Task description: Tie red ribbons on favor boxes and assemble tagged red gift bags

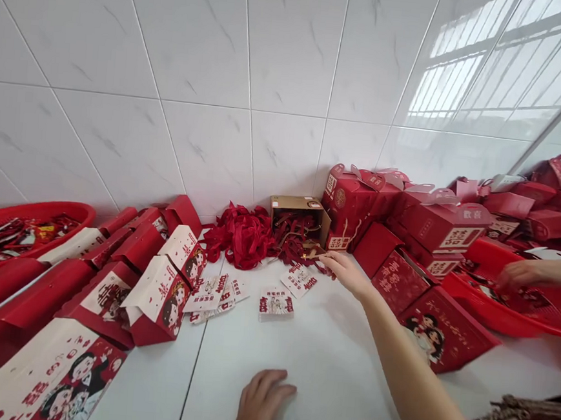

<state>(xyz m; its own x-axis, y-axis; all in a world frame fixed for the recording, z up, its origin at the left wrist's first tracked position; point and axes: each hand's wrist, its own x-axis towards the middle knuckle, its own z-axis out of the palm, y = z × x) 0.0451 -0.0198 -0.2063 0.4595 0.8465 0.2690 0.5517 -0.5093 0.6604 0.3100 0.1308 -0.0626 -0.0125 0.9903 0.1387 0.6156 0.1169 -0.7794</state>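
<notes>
Many red wedding gift boxes [349,206] are folded into shape, some stacked with their handles up. More boxes with cream panels [158,284] stand in rows on the left. One red box [377,247] has its flap open. Printed cards [277,303] lie loose on the white bench [326,375], and red ribbons [244,233] are heaped by the wall, so those, I'd judge, are not yet put to use. What the closed boxes hold is hidden, so the overall share done can't be told.

The right hand [350,274] has its fingers clamped on a thin golden-brown strip [312,256], in front of the open cardboard carton [296,203] and just above the cards nearest it. The strip's long axis runs roughly left to right across the view; its free end points left, toward the ribbons. Its exact kind is too small to tell.

The left hand [263,403] rests on the near part of the bench, holding nothing visible, its fingers slightly bent and the thumb apart from them. At the far right, another person's hand [518,274] reaches into a red plastic basket [470,302]; whether those fingers grip anything is too blurred to tell.
</notes>
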